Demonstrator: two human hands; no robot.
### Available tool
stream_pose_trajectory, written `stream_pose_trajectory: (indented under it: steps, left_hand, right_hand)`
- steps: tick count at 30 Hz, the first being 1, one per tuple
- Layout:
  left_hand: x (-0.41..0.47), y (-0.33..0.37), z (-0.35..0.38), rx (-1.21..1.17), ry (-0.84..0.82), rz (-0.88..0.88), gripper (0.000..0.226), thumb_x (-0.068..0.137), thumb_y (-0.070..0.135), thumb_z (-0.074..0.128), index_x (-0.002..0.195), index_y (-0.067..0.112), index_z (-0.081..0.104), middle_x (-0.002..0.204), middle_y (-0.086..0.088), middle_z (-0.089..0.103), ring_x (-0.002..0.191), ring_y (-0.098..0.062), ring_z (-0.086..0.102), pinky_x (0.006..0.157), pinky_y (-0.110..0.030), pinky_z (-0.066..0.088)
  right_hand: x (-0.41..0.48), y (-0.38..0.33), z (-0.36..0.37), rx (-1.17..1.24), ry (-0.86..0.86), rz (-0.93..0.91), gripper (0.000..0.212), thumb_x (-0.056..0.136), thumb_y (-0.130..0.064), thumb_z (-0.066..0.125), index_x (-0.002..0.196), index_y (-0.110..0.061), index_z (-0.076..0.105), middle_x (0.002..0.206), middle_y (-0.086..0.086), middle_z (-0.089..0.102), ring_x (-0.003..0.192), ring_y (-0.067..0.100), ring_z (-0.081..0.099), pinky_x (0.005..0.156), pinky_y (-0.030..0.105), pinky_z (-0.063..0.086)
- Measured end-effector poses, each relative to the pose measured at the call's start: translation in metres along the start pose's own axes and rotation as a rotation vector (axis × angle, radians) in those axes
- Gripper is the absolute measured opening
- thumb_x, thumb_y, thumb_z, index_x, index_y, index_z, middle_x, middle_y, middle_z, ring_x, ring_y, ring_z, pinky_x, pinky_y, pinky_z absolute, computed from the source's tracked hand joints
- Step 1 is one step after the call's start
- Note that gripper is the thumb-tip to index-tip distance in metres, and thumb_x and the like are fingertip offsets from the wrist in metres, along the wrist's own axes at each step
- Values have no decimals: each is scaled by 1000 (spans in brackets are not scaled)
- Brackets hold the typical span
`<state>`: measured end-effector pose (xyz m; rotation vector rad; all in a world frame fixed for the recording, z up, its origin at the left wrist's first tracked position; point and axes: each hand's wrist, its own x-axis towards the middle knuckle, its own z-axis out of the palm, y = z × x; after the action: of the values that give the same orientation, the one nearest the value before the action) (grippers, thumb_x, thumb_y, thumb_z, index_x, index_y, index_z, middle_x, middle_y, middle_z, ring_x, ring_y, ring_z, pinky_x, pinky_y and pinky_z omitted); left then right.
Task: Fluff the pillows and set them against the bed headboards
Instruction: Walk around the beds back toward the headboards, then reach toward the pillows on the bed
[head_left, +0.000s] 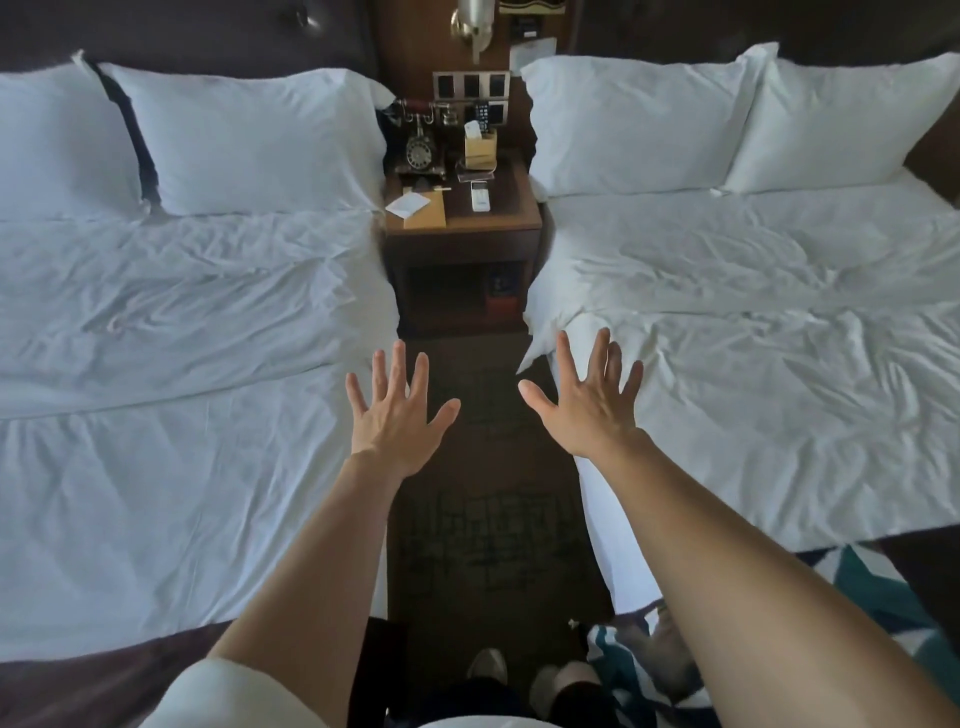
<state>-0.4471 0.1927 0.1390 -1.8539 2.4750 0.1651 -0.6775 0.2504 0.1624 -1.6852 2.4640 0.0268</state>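
Between two white-sheeted beds, seen from the head camera, both arms reach forward over the carpeted aisle. The left hand (397, 415) and right hand (589, 405) are spread wide, fingers splayed, holding nothing. All four pillows lie well ahead of the hands, leaning against dark headboards: the left bed's inner pillow (254, 140) and outer pillow (57, 145), the right bed's inner pillow (639, 124) and outer pillow (852, 119). Each pillow's long axis runs across its bed. The nightstand (462, 218) stands between the beds. Judging by position, each hand is nearer its own side's inner pillow, and all four already appear set in place.
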Motion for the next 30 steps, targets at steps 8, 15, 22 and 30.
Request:
stream_pose_trajectory:
  steps: [8,15,22,30]
  left_hand:
    - [75,0,6,28,2,-59,83,92,77,7,161,33,-3,168,-3,-20,154,-31,-19,120,-62,-10]
    - [166,3,-7,30,42,-172,85,88,77,4,161,33,-5,168,-3,-21,154,-32,-18,119,-62,-10]
    - [253,17,-23,-59,75,-302,85,87,77,3,160,34,-4,168,-3,-21,154,-32,-18,122,-64,-6]
    - [329,-16,-29,-63,41,-394,79,97,74,17,161,33,-4,167,-3,-24,152,-30,-24,117,-59,-16]
  right_hand:
    - [100,0,-4,-23,-25,-55,93,85,-83,7,161,-31,-9,166,22,-20,155,41,-10,121,63,-3]
    - [220,-9,-18,-19,-29,-122,91,89,-83,12,160,-32,-13,166,19,-22,155,40,-13,121,63,-7]
    - [323,-30,-41,-48,-31,-264,91,90,-82,14,161,-31,-12,166,19,-20,155,40,-11,120,62,-8]
    - [418,-73,-51,-95,-63,-381,88,92,-79,12,161,-29,-11,166,22,-21,154,41,-12,121,62,-7]
